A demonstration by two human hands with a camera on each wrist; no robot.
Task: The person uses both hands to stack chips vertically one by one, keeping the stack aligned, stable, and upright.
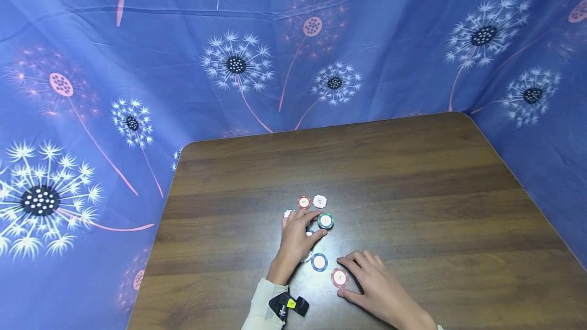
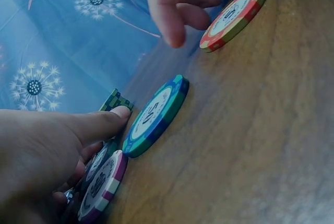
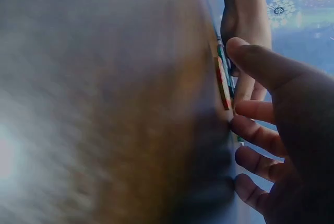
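My left hand pinches the green poker chip stack by its edge, the thumb on the near side and the index finger at the far left; how the other fingers lie underneath I can't tell. My right hand holds nothing: its fingers are loosely bent and spread, thumb and index reaching around the red poker chip without gripping it. That chip lies flat on the table, nearer than the green stack and slightly to the right.

Between the two sits a blue poker chip marked 50, just to the left of the red one. At its left, just beside it, is a purple-and-white poker chip, partly covered by my left hand from the head view. A dark-rimmed poker chip also shows beyond that, mostly blocked by my thumb and fingers. On the far side of my left hand lie an orange-red poker chip and, to its right, a white poker chip; another pale chip peeks out at the left of my fingers. My pale sleeve and a black wrist strap cross the near edge. The brown wooden table meets a blue dandelion-print cloth along its far and side edges.
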